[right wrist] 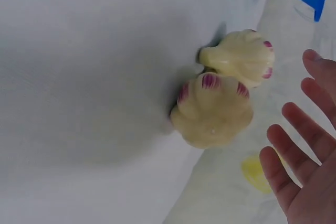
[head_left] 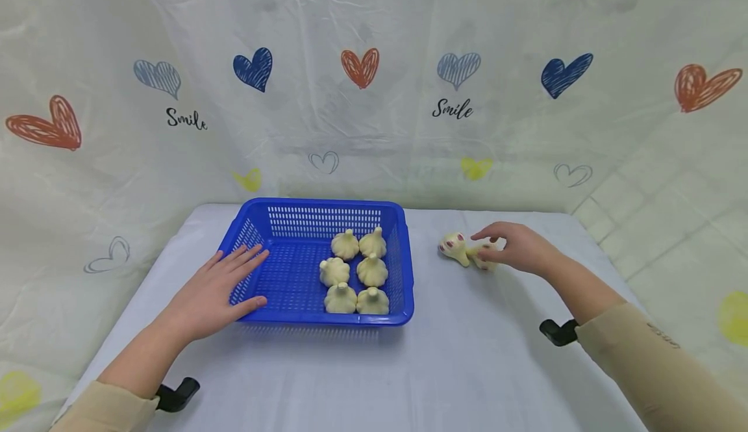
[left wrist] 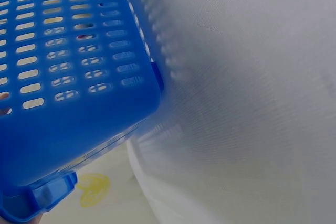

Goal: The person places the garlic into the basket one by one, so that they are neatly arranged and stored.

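Observation:
My left hand lies with fingers extended over the left edge of the blue plastic basket. In the left wrist view the slotted wall of this basket fills the upper left, with only a bit of skin at the bottom corner. Right of the basket, two garlic bulbs with purple marks sit side by side on the table. My right hand hovers over the nearer-right bulb, partly covering it; the other bulb shows fully. In the right wrist view, loosely spread fingers stand apart from both bulbs.
Several plain cream garlic bulbs stand in the right half of the basket. A white cloth covers the table. Behind it hangs a pale sheet printed with hearts and "Smile". A dark strap mount sits by each wrist.

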### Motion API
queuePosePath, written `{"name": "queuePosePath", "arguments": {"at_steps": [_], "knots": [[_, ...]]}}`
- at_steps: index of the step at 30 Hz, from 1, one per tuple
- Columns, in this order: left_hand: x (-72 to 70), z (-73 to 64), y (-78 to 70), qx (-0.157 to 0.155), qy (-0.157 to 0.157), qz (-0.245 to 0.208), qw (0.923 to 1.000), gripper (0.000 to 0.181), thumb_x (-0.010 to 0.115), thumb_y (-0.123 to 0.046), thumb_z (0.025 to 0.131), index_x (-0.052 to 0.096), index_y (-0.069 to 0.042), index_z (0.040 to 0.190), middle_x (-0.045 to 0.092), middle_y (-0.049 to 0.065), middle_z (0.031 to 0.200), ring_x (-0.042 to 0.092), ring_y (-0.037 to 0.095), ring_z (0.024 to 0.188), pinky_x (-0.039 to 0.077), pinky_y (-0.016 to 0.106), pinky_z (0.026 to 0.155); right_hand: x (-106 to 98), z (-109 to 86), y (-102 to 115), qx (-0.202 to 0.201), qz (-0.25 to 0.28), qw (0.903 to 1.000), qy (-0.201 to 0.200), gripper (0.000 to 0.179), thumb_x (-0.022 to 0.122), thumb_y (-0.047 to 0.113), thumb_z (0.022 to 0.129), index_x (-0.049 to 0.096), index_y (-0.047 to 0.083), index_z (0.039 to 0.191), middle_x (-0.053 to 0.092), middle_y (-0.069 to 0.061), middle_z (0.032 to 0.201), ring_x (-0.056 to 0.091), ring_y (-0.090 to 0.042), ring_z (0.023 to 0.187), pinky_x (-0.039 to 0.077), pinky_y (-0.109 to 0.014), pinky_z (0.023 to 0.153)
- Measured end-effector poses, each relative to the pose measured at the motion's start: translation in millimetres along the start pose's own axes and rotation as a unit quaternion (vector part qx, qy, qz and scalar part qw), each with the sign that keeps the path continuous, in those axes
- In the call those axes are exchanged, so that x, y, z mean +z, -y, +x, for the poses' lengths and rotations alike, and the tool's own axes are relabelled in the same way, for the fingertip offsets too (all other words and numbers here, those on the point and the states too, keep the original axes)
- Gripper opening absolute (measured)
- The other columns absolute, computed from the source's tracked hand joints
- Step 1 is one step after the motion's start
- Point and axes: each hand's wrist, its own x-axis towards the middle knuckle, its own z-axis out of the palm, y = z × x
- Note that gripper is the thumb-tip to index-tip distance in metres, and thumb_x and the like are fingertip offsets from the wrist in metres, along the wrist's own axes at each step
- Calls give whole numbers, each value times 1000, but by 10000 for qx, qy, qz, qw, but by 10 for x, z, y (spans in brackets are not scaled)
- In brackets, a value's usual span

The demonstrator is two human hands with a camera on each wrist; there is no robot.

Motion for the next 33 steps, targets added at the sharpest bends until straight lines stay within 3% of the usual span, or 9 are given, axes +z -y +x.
{"name": "queuePosePath", "arguments": {"at_steps": [4, 8, 15, 22, 28, 33], "knots": [[18, 3, 8, -3, 3, 7, 10000, 84, 59, -61, 91, 30, -21, 157, 30, 8, 161, 23, 37, 148, 15, 58, 119, 41, 30, -45, 213, -82, 9995, 206, 46, 73, 36, 89, 66, 14, 129, 61, -13, 132, 53, -36, 122, 47, -54, 96], [20, 5, 12, -41, 49, -1, 10000, 84, 59, -62, 90, 30, -22, 158, 29, 7, 162, 22, 35, 149, 14, 57, 120, 101, 92, -84, 376, -261, 9981, 421, 50, 74, 35, 88, 64, 10, 131, 57, -19, 134, 51, -41, 124, 43, -61, 101], [16, -2, 6, -18, -25, -31, 10000, 83, 60, -61, 91, 30, -21, 157, 30, 8, 161, 23, 36, 148, 15, 58, 119, 190, 219, -178, 425, -646, 9943, 732, 45, 71, 28, 90, 65, 5, 128, 59, -21, 129, 53, -39, 118, 44, -60, 99], [16, 12, 9, -1, -45, -30, 10000, 83, 60, -60, 91, 29, -22, 158, 30, 7, 161, 22, 36, 148, 15, 58, 119, 189, 257, -249, 274, -984, 9914, 816, 35, 68, 17, 88, 68, 2, 120, 64, -16, 114, 56, -28, 96, 49, -48, 84], [13, 7, 11, -35, 11, -41, 10000, 83, 60, -60, 91, 30, -20, 157, 30, 8, 161, 23, 36, 148, 14, 57, 119, 195, 254, -309, 387, -848, 9902, 1041, 31, 69, 21, 89, 71, 4, 116, 68, -13, 111, 60, -36, 105, 48, -57, 93], [18, 8, 15, 1, -44, -44, 10000, 83, 57, -63, 91, 30, -20, 157, 31, 8, 161, 24, 37, 147, 16, 58, 119, 226, 232, -361, 463, -968, 9855, 1313, 24, 67, 22, 93, 74, 8, 111, 69, -9, 109, 61, -36, 107, 48, -57, 94]]}}
